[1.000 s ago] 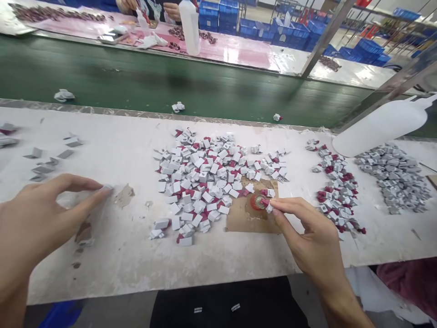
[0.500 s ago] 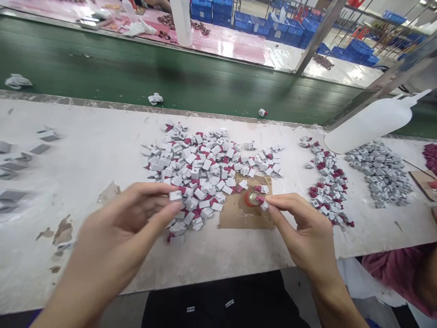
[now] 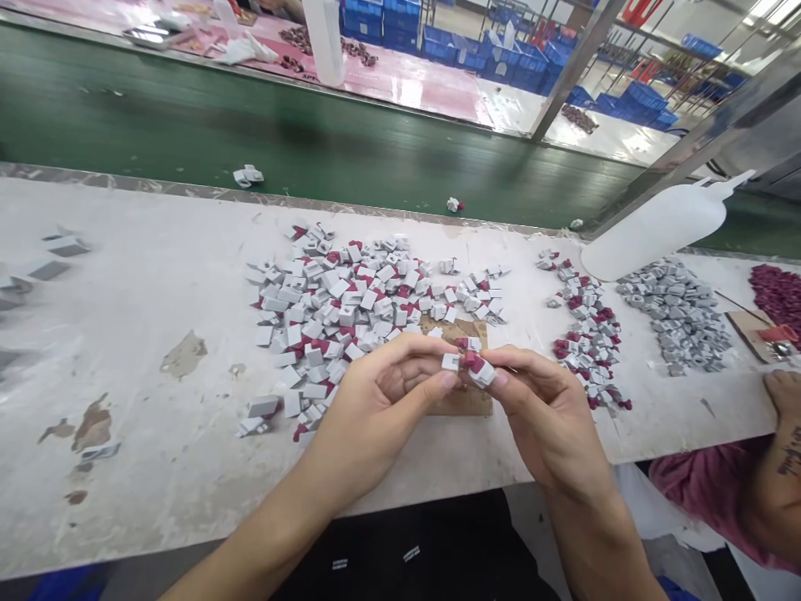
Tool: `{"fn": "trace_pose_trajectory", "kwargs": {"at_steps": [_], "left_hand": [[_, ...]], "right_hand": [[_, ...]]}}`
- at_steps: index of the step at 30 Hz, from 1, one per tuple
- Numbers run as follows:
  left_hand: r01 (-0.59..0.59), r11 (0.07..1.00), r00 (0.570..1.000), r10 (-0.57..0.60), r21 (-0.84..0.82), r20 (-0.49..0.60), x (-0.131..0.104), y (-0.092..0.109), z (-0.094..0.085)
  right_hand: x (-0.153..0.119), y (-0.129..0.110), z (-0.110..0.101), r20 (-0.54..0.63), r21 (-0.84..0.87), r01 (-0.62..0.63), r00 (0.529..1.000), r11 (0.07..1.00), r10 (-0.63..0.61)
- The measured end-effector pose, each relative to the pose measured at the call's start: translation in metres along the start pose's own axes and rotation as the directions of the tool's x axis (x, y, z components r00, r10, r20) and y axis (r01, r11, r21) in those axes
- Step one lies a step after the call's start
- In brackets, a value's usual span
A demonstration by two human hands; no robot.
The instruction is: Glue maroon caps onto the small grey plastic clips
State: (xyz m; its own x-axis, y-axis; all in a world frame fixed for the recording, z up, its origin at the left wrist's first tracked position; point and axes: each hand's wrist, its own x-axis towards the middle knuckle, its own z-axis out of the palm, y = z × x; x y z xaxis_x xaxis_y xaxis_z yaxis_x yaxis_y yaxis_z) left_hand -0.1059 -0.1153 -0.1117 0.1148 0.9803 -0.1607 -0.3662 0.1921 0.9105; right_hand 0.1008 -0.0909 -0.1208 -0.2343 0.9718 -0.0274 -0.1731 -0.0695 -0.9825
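Between the thumb and fingers of my left hand (image 3: 394,405) is a small grey block (image 3: 450,362). My right hand (image 3: 544,409) pinches a grey-and-maroon piece (image 3: 479,369); its maroon end faces the grey block, and the two are close together. I cannot tell whether they touch. Both hands are above a brown cardboard sheet (image 3: 466,404), hiding most of it and the small round pot on it. Left of the sheet spreads a heap of grey-and-maroon pieces (image 3: 350,292), partly behind my left hand.
A white squeeze bottle (image 3: 657,229) leans at the right above grey pieces (image 3: 679,317). Nearer lies a strip of grey-and-maroon pieces (image 3: 588,321); a maroon pile (image 3: 779,296) is farther right. Behind the table runs a green conveyor (image 3: 375,142). A co-worker's arm (image 3: 782,459) is at right.
My left hand has moved right, bringing the grey block beside the piece in my right hand. The pieces on the conveyor have shifted left in view.
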Motion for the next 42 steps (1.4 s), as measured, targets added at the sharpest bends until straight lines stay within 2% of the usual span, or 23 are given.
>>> {"fn": "trace_pose_trajectory", "kwargs": {"at_steps": [3,7,11,14,16,18,20,21,23,25,28,30,32,34,36,39,42], "left_hand": [[-0.006,0.999,1.0,0.006,0.053,0.005,0.0,-0.003,-0.005],[-0.015,0.971,1.0,0.014,0.238,0.005,0.001,-0.005,-0.009],[-0.072,0.936,0.997,0.08,0.343,-0.01,0.001,0.003,-0.01],[-0.084,0.901,0.994,0.106,0.425,-0.027,0.007,0.021,-0.018],[-0.078,0.823,0.99,0.129,0.562,-0.051,0.019,0.038,-0.029],[-0.069,0.687,0.975,0.199,0.723,-0.096,0.042,0.058,-0.044],[-0.031,0.545,0.945,0.29,0.838,-0.153,0.075,0.077,-0.058],[0.0,0.493,0.929,0.322,0.87,-0.183,0.094,0.085,-0.065],[0.056,0.432,0.914,0.341,0.9,-0.22,0.133,0.097,-0.077],[0.1,0.402,0.915,0.323,0.91,-0.243,0.172,0.101,-0.085],[0.176,0.366,0.92,0.269,0.914,-0.285,0.221,0.096,-0.089],[0.205,0.35,0.932,0.215,0.914,-0.291,0.245,0.089,-0.087],[0.218,0.337,0.942,0.171,0.916,-0.288,0.261,0.083,-0.085],[0.247,0.319,0.935,0.168,0.915,-0.311,0.267,0.081,-0.083],[0.274,0.301,0.918,0.203,0.914,-0.342,0.261,0.083,-0.082],[0.242,0.28,0.908,0.273,0.929,-0.319,0.223,0.087,-0.087],[0.186,0.23,0.906,0.335,0.955,-0.257,0.152,0.088,-0.103]], "right_hand": [[0.001,-0.002,-0.001,0.023,-0.098,0.033,0.999,0.995,-0.03],[0.002,-0.009,0.001,0.064,-0.287,0.113,0.993,0.951,-0.099],[0.009,-0.019,0.006,0.105,-0.323,0.167,0.985,0.931,-0.14],[0.035,-0.029,0.009,0.202,-0.313,0.152,0.975,0.938,-0.09],[0.07,-0.035,0.01,0.266,-0.404,0.151,0.963,0.902,-0.042],[0.118,-0.038,0.014,0.245,-0.601,0.184,0.969,0.778,-0.04],[0.174,-0.036,0.022,0.154,-0.803,0.182,0.983,0.568,-0.097],[0.201,-0.032,0.028,0.123,-0.846,0.165,0.986,0.506,-0.115],[0.249,-0.023,0.041,0.104,-0.88,0.152,0.986,0.449,-0.129],[0.285,-0.012,0.055,0.121,-0.883,0.165,0.984,0.44,-0.127],[0.313,-0.001,0.068,0.135,-0.886,0.174,0.984,0.43,-0.119],[0.315,0.001,0.07,0.123,-0.882,0.169,0.984,0.44,-0.131],[0.304,-0.003,0.067,0.112,-0.869,0.178,0.98,0.463,-0.165],[0.281,-0.011,0.06,0.124,-0.845,0.207,0.973,0.493,-0.196],[0.249,-0.022,0.048,0.158,-0.817,0.242,0.967,0.524,-0.202],[0.191,-0.037,0.021,0.175,-0.768,0.256,0.966,0.587,-0.193],[0.13,-0.038,-0.018,0.078,-0.703,0.161,0.986,0.693,-0.151]]}}
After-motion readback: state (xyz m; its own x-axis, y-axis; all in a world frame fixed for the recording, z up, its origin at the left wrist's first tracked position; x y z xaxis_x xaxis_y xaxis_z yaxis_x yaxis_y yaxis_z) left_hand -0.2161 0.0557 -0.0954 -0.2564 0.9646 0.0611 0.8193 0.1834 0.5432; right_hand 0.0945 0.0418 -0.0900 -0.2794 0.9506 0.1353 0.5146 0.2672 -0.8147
